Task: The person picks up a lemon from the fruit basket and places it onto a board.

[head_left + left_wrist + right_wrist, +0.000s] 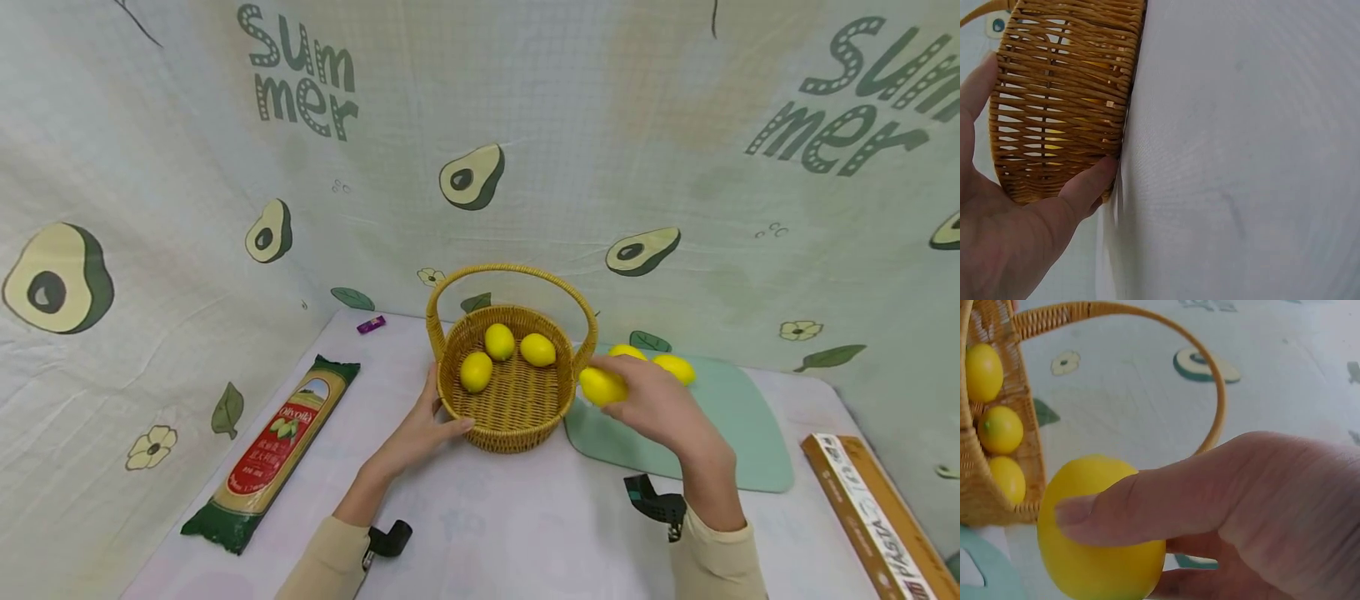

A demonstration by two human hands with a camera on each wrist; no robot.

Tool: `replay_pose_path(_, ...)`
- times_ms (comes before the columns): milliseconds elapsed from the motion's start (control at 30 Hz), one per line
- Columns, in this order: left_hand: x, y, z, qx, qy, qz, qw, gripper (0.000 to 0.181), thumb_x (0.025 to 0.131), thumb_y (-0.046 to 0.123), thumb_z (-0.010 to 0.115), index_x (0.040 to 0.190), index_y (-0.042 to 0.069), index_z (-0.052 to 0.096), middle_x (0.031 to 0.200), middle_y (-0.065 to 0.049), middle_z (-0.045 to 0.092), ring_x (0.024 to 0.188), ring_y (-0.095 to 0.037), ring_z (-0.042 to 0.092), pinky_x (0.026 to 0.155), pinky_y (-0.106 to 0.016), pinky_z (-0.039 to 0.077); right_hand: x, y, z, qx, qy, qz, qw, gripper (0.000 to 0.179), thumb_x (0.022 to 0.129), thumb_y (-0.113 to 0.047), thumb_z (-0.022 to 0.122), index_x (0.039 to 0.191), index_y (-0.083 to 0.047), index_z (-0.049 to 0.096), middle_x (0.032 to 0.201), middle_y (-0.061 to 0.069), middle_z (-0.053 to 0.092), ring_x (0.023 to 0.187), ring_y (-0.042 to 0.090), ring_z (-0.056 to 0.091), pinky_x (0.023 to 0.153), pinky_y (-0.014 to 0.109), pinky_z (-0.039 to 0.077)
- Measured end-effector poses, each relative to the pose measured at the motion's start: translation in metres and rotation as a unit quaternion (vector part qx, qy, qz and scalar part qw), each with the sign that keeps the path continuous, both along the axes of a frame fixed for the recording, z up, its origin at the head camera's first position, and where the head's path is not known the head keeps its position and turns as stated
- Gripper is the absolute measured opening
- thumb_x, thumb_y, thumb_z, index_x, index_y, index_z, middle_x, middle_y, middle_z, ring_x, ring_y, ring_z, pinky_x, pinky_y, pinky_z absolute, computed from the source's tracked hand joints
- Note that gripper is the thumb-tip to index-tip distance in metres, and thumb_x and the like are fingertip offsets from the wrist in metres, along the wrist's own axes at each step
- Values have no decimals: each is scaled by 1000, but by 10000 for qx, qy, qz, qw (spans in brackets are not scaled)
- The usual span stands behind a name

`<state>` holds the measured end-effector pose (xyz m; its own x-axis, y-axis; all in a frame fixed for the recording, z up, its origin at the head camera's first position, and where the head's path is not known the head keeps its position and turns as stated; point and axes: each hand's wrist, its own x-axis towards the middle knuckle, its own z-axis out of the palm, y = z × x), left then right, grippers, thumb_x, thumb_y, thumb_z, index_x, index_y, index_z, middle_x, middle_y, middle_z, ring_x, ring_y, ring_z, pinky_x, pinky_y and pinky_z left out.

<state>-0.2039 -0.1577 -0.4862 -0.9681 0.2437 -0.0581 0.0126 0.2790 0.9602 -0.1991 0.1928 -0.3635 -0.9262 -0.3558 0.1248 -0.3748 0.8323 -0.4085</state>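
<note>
A lemon [602, 387] is gripped in my right hand [660, 407], beside the right rim of a round wicker basket [517, 408]. The right wrist view shows the thumb laid across this lemon [1085, 562], with other fingers partly hidden behind it. My left hand [420, 433] rests against the basket's left front side. Seen from the left wrist, its thumb and a finger lie spread on the woven wall [1063, 119]. Inside the basket are three lemons [476, 372]. Two more lemons [673, 368] sit on a pale green board [742, 425], one partly hidden by the right hand.
The basket's tall handle [510, 268] arches above it. A pasta packet [273, 450] lies to the left, and a small purple packet [371, 324] at the back. A long brown box [870, 517] lies at the right. Printed cloth [540, 125] rises behind the table.
</note>
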Motion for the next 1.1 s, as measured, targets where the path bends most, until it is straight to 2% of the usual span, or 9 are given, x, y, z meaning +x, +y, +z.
replay_pose_path(267, 0, 0, -4, 36, 51, -24, 10000, 112, 88, 32, 76, 152, 49, -14, 166, 13, -11, 155, -35, 11, 122, -61, 12, -18, 24, -20, 178, -389, -237, 9988, 54, 76, -2, 72, 130, -10, 65, 120, 14, 68, 95, 29, 58, 81, 47, 49)
replay_pose_path(500, 1, -1, -2, 17, 69, -13, 10000, 112, 88, 32, 76, 153, 47, -14, 166, 12, -12, 155, -36, 11, 122, -62, 12, -32, 38, -43, 136, -833, -406, 9956, 60, 75, -2, 72, 134, -5, 61, 125, 20, 64, 96, 31, 54, 81, 47, 46)
replay_pose_path(800, 0, 1, -3, -100, 36, 40, 9999, 113, 88, 34, 76, 152, 48, -15, 166, 11, -12, 155, -35, 12, 123, -60, 13, -42, 51, -63, -56, -732, -401, 9965, 52, 73, 5, 68, 124, -1, 66, 122, 25, 60, 102, 37, 54, 88, 52, 46)
replay_pose_path(900, 0, 1, -2, -101, 43, 50, 9999, 113, 88, 35, 76, 153, 48, -15, 166, 12, -12, 155, -35, 12, 122, -60, 13, -44, 53, -67, -162, -656, -427, 9968, 50, 73, 7, 66, 123, 0, 67, 119, 25, 58, 99, 36, 53, 87, 52, 46)
replay_pose_path(1100, 1, 0, -1, -66, 103, 16, 9999, 112, 88, 32, 76, 152, 50, -14, 166, 13, -11, 155, -35, 11, 122, -60, 12, -47, 55, -70, -195, -703, -522, 9960, 54, 74, 9, 62, 127, 3, 63, 125, 28, 59, 106, 39, 55, 93, 57, 45)
